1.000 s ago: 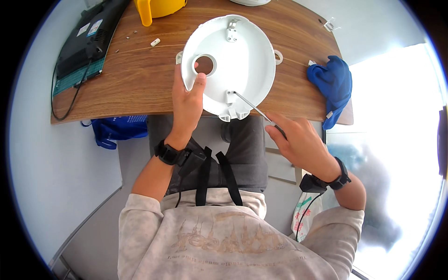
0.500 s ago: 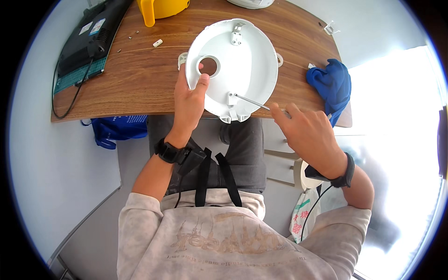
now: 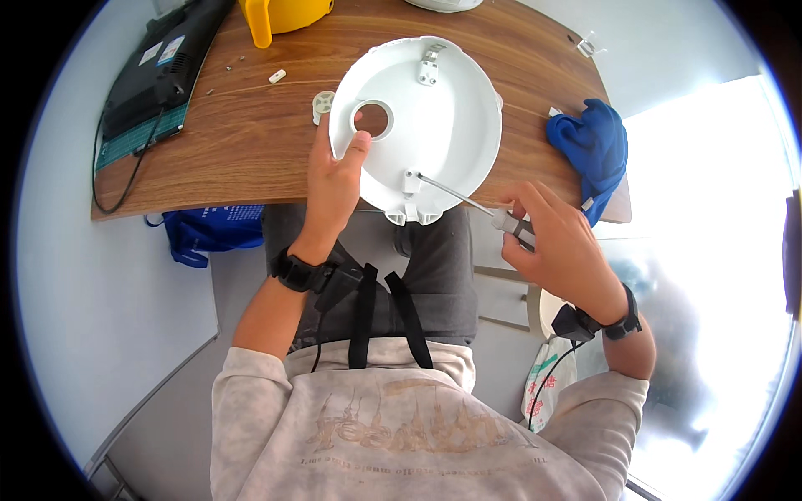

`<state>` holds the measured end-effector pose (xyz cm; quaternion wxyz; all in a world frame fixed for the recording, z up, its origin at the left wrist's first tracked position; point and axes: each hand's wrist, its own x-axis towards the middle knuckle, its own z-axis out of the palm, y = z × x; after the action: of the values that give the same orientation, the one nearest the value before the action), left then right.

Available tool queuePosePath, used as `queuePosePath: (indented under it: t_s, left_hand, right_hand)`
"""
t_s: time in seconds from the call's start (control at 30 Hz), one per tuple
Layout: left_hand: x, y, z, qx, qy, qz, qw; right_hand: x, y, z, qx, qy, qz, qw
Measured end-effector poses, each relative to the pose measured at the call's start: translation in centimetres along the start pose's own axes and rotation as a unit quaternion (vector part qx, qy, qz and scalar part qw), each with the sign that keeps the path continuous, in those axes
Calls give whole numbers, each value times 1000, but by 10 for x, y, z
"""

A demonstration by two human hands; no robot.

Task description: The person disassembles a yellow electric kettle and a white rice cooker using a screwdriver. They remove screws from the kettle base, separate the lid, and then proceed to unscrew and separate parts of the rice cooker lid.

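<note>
My left hand point(image 3: 335, 177) grips the left rim of a white oval plastic housing point(image 3: 451, 138), its thumb lying inside near a round hole. The housing is tilted with its hollow inside facing me, over the table's front edge. Two small white brackets sit inside it, an upper bracket point(image 3: 428, 73) with a metal clip and a lower bracket point(image 3: 411, 180). My right hand point(image 3: 555, 242) is closed around the grey handle of a screwdriver point(image 3: 455, 194). The screwdriver's tip meets the lower bracket at one of its screw holes.
On the wooden table point(image 3: 259, 159) lie a small white piece point(image 3: 277, 76), a few tiny parts and a pale round part point(image 3: 323, 103). A yellow container point(image 3: 288, 12) stands at the back. A black device point(image 3: 159, 71) lies left, a blue cloth point(image 3: 589, 154) right.
My right hand has shifted slightly right and its fingers have loosened around the screwdriver's handle, which now shows. The housing has turned slightly; the tip stays at the lower bracket.
</note>
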<state>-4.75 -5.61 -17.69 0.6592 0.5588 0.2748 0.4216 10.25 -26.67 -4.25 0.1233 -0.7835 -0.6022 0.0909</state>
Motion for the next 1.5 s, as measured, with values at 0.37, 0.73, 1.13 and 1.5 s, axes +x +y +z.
queuePosePath:
  t_s: [0.37, 0.73, 1.13, 1.5]
  left_hand:
    - [-1, -4, 0, -23, 8, -11, 1000]
    - [-2, -3, -2, -22, 4, -15, 1000]
    - [-3, 1, -2, 3, -7, -12, 1000]
    - [-4, 4, -2, -2, -17, -7, 1000]
  right_hand:
    - [-8, 10, 13, 207, 173, 57, 961]
    - [11, -1, -6, 5, 97, -3, 995]
    - [38, -11, -22, 43, 183, -60, 980]
    - [26, -11, -25, 125, 110, 14, 986]
